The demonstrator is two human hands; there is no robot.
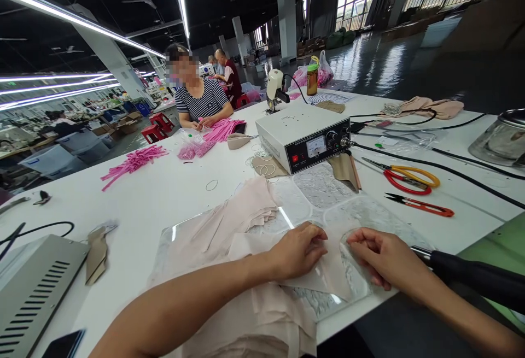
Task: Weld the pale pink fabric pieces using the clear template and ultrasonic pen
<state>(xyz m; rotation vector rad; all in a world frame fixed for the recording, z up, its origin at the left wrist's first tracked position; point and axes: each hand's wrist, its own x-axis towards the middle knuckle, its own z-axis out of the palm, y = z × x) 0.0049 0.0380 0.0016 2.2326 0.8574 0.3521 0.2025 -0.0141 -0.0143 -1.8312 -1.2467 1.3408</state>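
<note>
My left hand (301,251) rests over a pale pink fabric piece (332,273), its fingers curled together; what they hold, if anything, is hidden. Close by on the right, my right hand (381,257) has its thumb and fingers pinched at the fabric's right edge, and I cannot make out what is between them. Beneath both lies a clear sheet (356,216) on the table. A stack of pale fabric pieces (229,221) is left of my hands, and more fabric (266,328) hangs below my left forearm. A black-handled tool with a metal tip (471,273) lies behind my right wrist.
A grey control box (303,134) with a dial stands ahead, its black cable (443,169) running right. Scissors (412,179) and red thread snips (420,205) lie right. Pink strips (133,164) lie left. Another person (203,95) sits across the white table (184,183).
</note>
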